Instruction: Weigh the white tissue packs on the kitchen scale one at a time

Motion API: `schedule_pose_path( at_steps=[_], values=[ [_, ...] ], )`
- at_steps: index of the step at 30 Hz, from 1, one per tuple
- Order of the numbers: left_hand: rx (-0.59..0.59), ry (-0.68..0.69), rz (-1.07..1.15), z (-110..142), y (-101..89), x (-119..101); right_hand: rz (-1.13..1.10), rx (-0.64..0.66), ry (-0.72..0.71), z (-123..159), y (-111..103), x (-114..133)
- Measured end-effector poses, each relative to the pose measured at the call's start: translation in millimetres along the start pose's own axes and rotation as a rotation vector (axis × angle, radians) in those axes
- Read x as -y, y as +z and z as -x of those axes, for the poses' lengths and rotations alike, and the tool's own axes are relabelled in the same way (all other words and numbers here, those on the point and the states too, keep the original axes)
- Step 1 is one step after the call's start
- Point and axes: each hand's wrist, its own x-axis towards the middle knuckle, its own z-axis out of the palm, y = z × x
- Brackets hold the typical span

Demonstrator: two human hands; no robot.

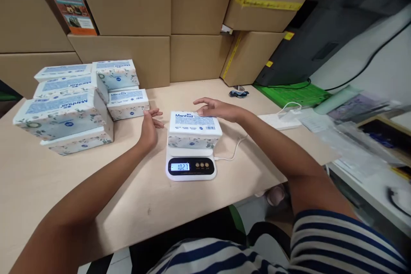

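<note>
A pack of tissues (194,130) printed "Manhua" lies flat on a white digital scale (192,177), whose display is lit with digits. Over the far right part of that pack is my right hand (215,109), its fingers stretched out to the left and its thumb at the pack's top; whether it presses on the pack I cannot tell. My left hand (150,128) rests on its edge left of the scale, fingers extended and holding nothing. It is close to a stack of similar tissue packs (69,113) and to a nearer single-column pack (128,105).
Cardboard boxes (128,0) wall off the table's back. A white cable (236,150) runs from the scale toward a white power strip (279,120). A small dark blue item (239,93) lies behind my right hand. At right are a green board (284,94) and clear plastic bags (334,132).
</note>
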Motion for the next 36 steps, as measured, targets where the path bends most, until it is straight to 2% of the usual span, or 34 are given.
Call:
schedule_pose_path(
  at_steps=[3,5,7,10,13,16,19,21,28,33,36],
  values=[
    [0.051,0.005,0.017,1.8,0.0,0.7,-0.002,-0.258,-0.178,10.6,13.5,-28.4],
    [0.116,-0.013,0.016,1.3,0.1,1.8,-0.041,-0.343,-0.317,22.3,28.3,-52.6],
    [0.182,-0.049,0.004,0.7,0.0,2.0,-0.101,-0.348,-0.396,34.9,45.4,-73.7],
    [0.207,-0.089,0.027,4.4,1.4,-2.4,-0.215,-0.275,-0.374,51.2,66.1,-89.0],
    [0.218,-0.145,0.116,18.6,8.2,-14.8,-0.267,-0.15,-0.328,61.2,73.7,-88.1],
    [0.327,-0.251,0.198,38.9,19.7,-29.4,-0.289,-0.08,-0.309,65.3,73.8,-84.6],
    [0.441,-0.28,0.245,52.6,28.9,-36.9,-0.336,-0.07,-0.299,65.8,75.9,-85.0],
    [0.473,-0.265,0.254,55.5,30.9,-36.8,-0.351,-0.085,-0.304,64.7,79.2,-86.9],
    [0.468,-0.255,0.224,52.6,28.3,-33.2,-0.28,-0.099,-0.389,60.7,82.4,-92.7],
    [0.424,-0.222,0.152,50.9,30.3,-39.0,-0.201,-0.191,-0.367,66.6,80.4,-86.1],
    [0.4,-0.23,0.143,49.4,30.8,-39.7,-0.142,-0.295,-0.378,67.7,80.4,-82.9]
  ],
)
